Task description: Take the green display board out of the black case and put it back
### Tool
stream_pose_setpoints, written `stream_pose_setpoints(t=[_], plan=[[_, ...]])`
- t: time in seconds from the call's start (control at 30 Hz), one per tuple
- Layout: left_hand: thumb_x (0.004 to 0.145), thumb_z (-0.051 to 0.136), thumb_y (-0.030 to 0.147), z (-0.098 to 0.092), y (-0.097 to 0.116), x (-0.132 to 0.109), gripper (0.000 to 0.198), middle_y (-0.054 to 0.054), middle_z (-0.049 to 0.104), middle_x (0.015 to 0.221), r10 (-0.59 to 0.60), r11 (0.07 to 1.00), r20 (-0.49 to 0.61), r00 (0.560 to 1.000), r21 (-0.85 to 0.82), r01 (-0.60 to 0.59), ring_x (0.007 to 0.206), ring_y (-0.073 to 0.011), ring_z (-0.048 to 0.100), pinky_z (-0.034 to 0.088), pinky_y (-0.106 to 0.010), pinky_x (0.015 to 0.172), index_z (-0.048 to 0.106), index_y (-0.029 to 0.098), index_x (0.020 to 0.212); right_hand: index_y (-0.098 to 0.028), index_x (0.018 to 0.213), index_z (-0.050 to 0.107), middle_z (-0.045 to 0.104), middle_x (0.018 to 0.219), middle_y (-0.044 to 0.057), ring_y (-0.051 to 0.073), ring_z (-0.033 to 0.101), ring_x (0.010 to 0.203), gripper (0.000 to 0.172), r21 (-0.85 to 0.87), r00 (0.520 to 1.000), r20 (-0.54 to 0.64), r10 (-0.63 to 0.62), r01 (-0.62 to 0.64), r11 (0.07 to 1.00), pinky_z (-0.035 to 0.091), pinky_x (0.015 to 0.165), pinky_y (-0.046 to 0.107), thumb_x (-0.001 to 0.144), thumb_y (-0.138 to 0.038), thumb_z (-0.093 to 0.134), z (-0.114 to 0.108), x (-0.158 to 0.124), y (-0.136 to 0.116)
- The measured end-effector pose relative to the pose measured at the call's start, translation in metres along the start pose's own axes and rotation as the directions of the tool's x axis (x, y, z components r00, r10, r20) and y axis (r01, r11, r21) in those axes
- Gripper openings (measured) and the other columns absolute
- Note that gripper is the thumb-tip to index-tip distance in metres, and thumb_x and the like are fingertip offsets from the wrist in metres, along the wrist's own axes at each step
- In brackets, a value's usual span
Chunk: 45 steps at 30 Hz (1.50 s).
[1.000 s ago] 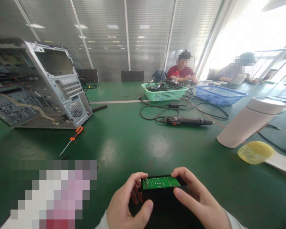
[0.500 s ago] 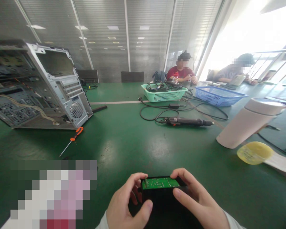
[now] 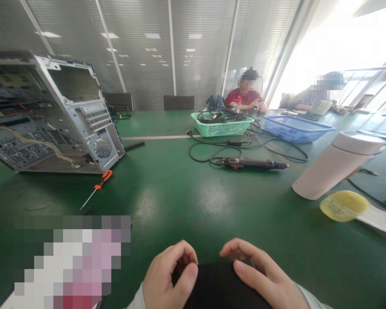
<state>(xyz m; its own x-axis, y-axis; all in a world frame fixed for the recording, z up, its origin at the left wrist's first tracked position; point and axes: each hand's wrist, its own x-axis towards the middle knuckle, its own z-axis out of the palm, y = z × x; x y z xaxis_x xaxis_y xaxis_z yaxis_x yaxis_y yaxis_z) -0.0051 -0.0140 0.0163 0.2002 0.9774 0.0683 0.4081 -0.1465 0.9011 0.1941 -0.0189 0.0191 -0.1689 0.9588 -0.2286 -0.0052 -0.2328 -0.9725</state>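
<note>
- Head view, hands: the left hand (image 3: pixel 170 274) and right hand (image 3: pixel 263 274) were at the bottom edge, on either side of a black housing (image 3: pixel 225 285).
- Fingers: the left fingers (image 3: pixel 186 257) curled closed around the housing's near left edge; the right fingers (image 3: pixel 247 253) arched over its far right edge, apparently gripping it.
- Housing: it sat low between the palms, partly cut off by the frame.
- Nearby: an orange-handled screwdriver (image 3: pixel 98 186) lay on the green table (image 3: pixel 167 206), beside an open computer case (image 3: pixel 64 116).
- Farther off: an electric screwdriver (image 3: pixel 251 163) lay before a green basket (image 3: pixel 221 128) and a blue basket (image 3: pixel 292 128). A pale pink flask (image 3: pixel 337 165) lay tilted at right.
</note>
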Motion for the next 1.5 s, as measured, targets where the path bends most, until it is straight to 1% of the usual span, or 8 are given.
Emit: stream_pose_setpoints(t=[0.13, 0.23, 0.4, 0.5, 0.6, 0.77, 1.13, 1.5], plan=[[0.077, 0.044, 0.037, 0.000, 0.002, 0.002, 0.020, 0.005, 0.041, 0.058, -0.013, 1.000, -0.009, 1.000, 0.011, 0.013, 0.055, -0.0160, 0.045, 0.034, -0.027, 0.054, 0.045, 0.023, 0.063, -0.022, 0.090, 0.071, 0.059, 0.077, 0.000, 0.015, 0.050, 0.069, 0.046, -0.013, 0.999, 0.021, 0.035, -0.034, 0.999, 0.043, 0.064, 0.022, 0.072, -0.064, 0.069, -0.001, -0.001, 0.002], [0.073, 0.049, 0.029, 0.003, 0.001, 0.001, 0.009, 0.004, 0.050, 0.062, -0.023, 1.000, -0.095, 0.995, -0.002, 0.023, 0.058, -0.0160, 0.050, 0.038, -0.026, 0.058, 0.054, 0.022, 0.070, -0.025, 0.096, 0.067, 0.062, 0.084, 0.000, 0.015, 0.053, 0.075, 0.039, -0.005, 0.999, -0.021, -0.050, 0.050, 0.999, 0.046, 0.069, 0.021, 0.075, -0.058, 0.070, -0.001, 0.001, 0.004], [0.070, 0.055, 0.021, 0.007, -0.001, 0.001, 0.019, 0.001, 0.063, 0.076, 0.002, 0.999, -0.188, 0.982, -0.047, -0.011, 0.072, -0.0182, 0.060, 0.046, -0.026, 0.063, 0.064, 0.023, 0.086, -0.027, 0.111, 0.058, 0.063, 0.101, 0.000, 0.016, 0.058, 0.081, 0.039, 0.005, 0.994, -0.064, -0.093, 0.094, 0.996, 0.050, 0.071, 0.022, 0.080, -0.049, 0.067, 0.002, 0.003, 0.007], [0.069, 0.059, 0.019, 0.007, -0.002, 0.001, 0.020, 0.000, 0.063, 0.081, 0.035, 0.996, -0.166, 0.986, -0.074, -0.048, 0.075, -0.0181, 0.061, 0.048, -0.025, 0.062, 0.065, 0.023, 0.088, -0.026, 0.116, 0.052, 0.061, 0.106, 0.000, 0.016, 0.059, 0.089, 0.041, 0.012, 0.988, -0.076, -0.134, 0.135, 0.991, 0.049, 0.078, 0.023, 0.079, -0.039, 0.065, 0.004, 0.003, 0.009], [0.069, 0.061, 0.019, 0.007, -0.005, 0.001, 0.023, 0.000, 0.063, 0.084, 0.093, 0.989, -0.115, 0.989, -0.100, -0.105, 0.075, -0.0176, 0.061, 0.047, -0.025, 0.060, 0.065, 0.024, 0.091, -0.025, 0.116, 0.050, 0.058, 0.108, 0.000, 0.016, 0.058, 0.095, 0.044, -0.080, 0.979, -0.078, -0.186, 0.180, 0.980, 0.046, 0.083, 0.023, 0.074, -0.031, 0.065, 0.004, 0.004, 0.009], [0.069, 0.063, 0.015, 0.007, -0.009, -0.001, 0.027, 0.002, 0.062, 0.088, 0.158, 0.972, -0.077, 0.984, -0.166, -0.169, 0.079, -0.0164, 0.059, 0.045, -0.023, 0.062, 0.063, 0.027, 0.094, -0.023, 0.107, 0.053, 0.059, 0.097, -0.001, 0.016, 0.057, 0.086, 0.039, -0.241, 0.965, -0.042, -0.259, 0.242, 0.940, 0.045, 0.079, 0.025, 0.070, -0.028, 0.064, -0.001, 0.003, 0.005], [0.072, 0.068, 0.018, 0.007, -0.016, -0.003, 0.023, 0.000, 0.060, 0.096, 0.139, 0.923, -0.047, 0.989, -0.356, -0.147, 0.083, -0.0174, 0.057, 0.044, -0.022, 0.065, 0.063, 0.027, 0.094, -0.021, 0.102, 0.051, 0.060, 0.092, 0.001, 0.020, 0.058, 0.087, 0.036, -0.332, 0.966, 0.030, -0.255, 0.250, 0.909, 0.044, 0.071, 0.027, 0.069, -0.028, 0.062, -0.006, 0.003, 0.003], [0.071, 0.069, 0.018, 0.007, -0.014, -0.003, 0.021, -0.001, 0.060, 0.096, 0.107, 0.923, -0.048, 0.993, -0.368, -0.117, 0.083, -0.0181, 0.056, 0.043, -0.023, 0.066, 0.064, 0.025, 0.090, -0.020, 0.103, 0.052, 0.062, 0.094, 0.003, 0.022, 0.059, 0.090, 0.036, -0.343, 0.968, 0.009, -0.252, 0.240, 0.908, 0.044, 0.071, 0.028, 0.069, -0.030, 0.063, -0.003, 0.002, 0.003]])
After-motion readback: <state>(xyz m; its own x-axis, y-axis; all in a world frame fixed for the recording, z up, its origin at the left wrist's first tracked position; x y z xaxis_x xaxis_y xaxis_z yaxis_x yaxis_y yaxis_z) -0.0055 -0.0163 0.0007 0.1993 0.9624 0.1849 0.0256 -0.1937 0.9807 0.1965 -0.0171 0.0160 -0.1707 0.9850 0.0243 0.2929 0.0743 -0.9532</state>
